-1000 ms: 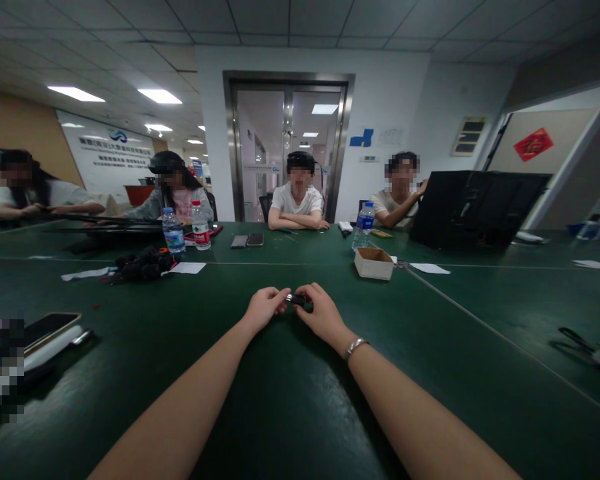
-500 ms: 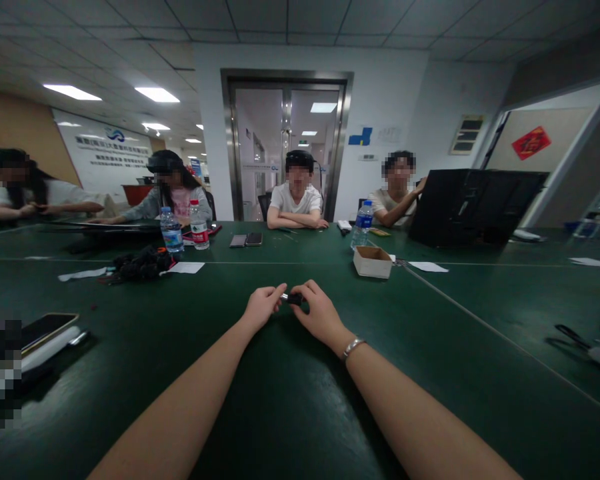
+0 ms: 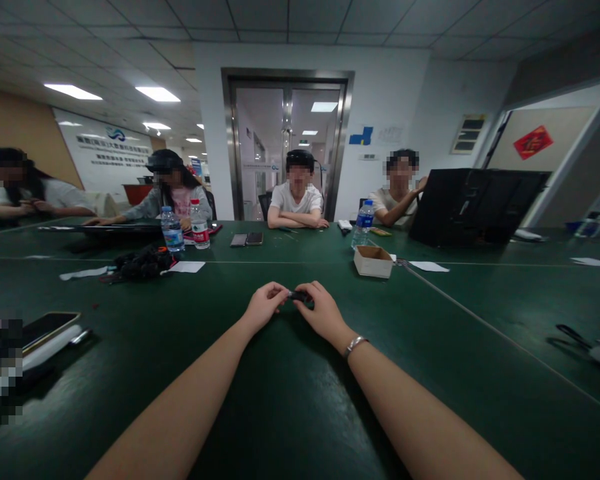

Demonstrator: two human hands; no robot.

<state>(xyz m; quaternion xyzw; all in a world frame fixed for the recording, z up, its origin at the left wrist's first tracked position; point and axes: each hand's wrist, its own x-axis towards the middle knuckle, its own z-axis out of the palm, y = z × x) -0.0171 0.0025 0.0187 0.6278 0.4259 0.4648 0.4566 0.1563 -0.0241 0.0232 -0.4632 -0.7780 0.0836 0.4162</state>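
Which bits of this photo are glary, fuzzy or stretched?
In the head view, the ceiling lights glare in a dim room; there too, the green tabletop shows a soft sheen between the forearms; the far-right bottle, same view, looks smeared and slanted, perhaps from a wide lens; also there, the small dark object between left hand and right hand lacks clear detail.

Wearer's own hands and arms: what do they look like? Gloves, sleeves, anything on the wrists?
Left hand and right hand: ungloved. No sleeves on the visible forearms. A silver-coloured band circles the right wrist; none seen on the left. No cables or markings visible. Too small to tell about rings.
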